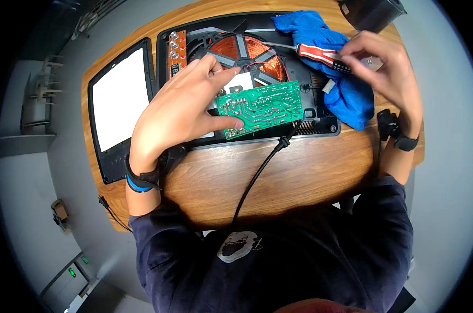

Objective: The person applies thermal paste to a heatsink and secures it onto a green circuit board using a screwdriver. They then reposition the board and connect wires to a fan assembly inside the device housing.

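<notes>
Near the centre of the view, on a wooden tabletop: one green circuit board, soldered face up toward the wearer, tilted, overlapping the near side of a black housing. Left hand, reaching in from eight o'clock: gripping the board by its left end, thumb on the soldered face, fingers along the far edge. Right hand, at two o'clock: thumb and fingers closed on the rear of a screwdriver, red and white handle with black end, shaft pointing to ten o'clock over the housing. One copper coil, round, with dark radial bars, set in the housing just off twelve o'clock, partly covered by the left hand and board. One small orange board, with clear round parts and a digit display, at eleven o'clock. One white panel in a black frame, at ten o'clock. One blue cloth, crumpled, at two o'clock, beneath the screwdriver handle. One black cord, running from the housing's near edge toward six o'clock. One dark container, at one o'clock, partly out of view.
</notes>
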The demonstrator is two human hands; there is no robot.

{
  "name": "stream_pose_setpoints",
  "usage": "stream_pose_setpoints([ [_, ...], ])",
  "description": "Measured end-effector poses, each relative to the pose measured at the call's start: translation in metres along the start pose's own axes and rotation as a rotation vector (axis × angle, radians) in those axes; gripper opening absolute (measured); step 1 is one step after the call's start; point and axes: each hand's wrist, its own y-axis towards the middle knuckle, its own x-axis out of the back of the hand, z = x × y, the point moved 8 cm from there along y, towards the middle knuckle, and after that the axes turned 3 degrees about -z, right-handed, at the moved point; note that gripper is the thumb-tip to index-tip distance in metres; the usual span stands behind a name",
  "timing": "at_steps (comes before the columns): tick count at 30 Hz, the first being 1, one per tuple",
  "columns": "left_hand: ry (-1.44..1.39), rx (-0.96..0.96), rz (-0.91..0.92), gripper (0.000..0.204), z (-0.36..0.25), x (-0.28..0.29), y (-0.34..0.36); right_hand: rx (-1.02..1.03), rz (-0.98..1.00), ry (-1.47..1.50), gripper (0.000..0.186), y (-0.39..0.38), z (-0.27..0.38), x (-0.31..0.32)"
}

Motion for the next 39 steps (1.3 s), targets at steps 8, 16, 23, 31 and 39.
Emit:
stream_pose_setpoints([
  [8, -0.022, -0.101, -0.099, 0.072, -0.005, 0.004, -0.004, 0.159, 0.138, 0.239, 0.013, 0.022, 0.078, -0.056],
  [16, 0.035, -0.142, -0.15, 0.066, -0.004, -0.004, -0.009, 0.186, 0.257, 0.219, 0.013, 0.039, 0.093, -0.098],
  [23, 0.028, -0.166, -0.222, 0.065, -0.002, -0.005, -0.014, 0.203, 0.251, 0.19, 0.013, 0.046, 0.091, -0.109],
  [31, 0.032, -0.192, -0.266, 0.064, 0.0, -0.005, -0.015, 0.147, 0.283, 0.197, 0.014, 0.047, 0.086, -0.116],
  [39, 0.044, -0.192, -0.279, 0.063, -0.002, -0.004, -0.016, 0.185, 0.249, 0.16, 0.013, 0.044, 0.093, -0.114],
])
